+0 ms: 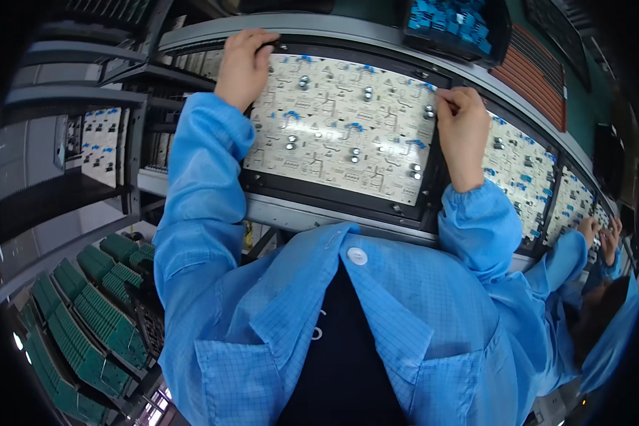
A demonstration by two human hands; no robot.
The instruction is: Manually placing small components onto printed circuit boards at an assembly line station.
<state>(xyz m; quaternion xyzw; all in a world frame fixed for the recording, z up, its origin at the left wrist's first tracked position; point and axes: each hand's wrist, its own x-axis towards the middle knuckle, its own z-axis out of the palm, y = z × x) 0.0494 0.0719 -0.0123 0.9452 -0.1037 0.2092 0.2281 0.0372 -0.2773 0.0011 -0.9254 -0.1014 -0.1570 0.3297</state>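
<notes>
A pale printed circuit board (319,145) lies in a black carrier frame (319,190) in front of me. Small blue parts and pairs of silvery round components stand on it in two rows. My left hand (243,69) rests at the frame's far left corner, fingers stretched along its edge and thumb apart. At the board's far right corner, my right hand (464,128) has thumb and forefinger pinched together beside a small blue component (429,86). Whatever those fingertips hold is hidden.
More boards in frames (522,170) continue along the line to the right, where a co-worker's hands (598,234) work. A dark bin of blue parts (451,25) stands beyond the rail. Left are metal racks (85,96) and stacked green boards (85,305).
</notes>
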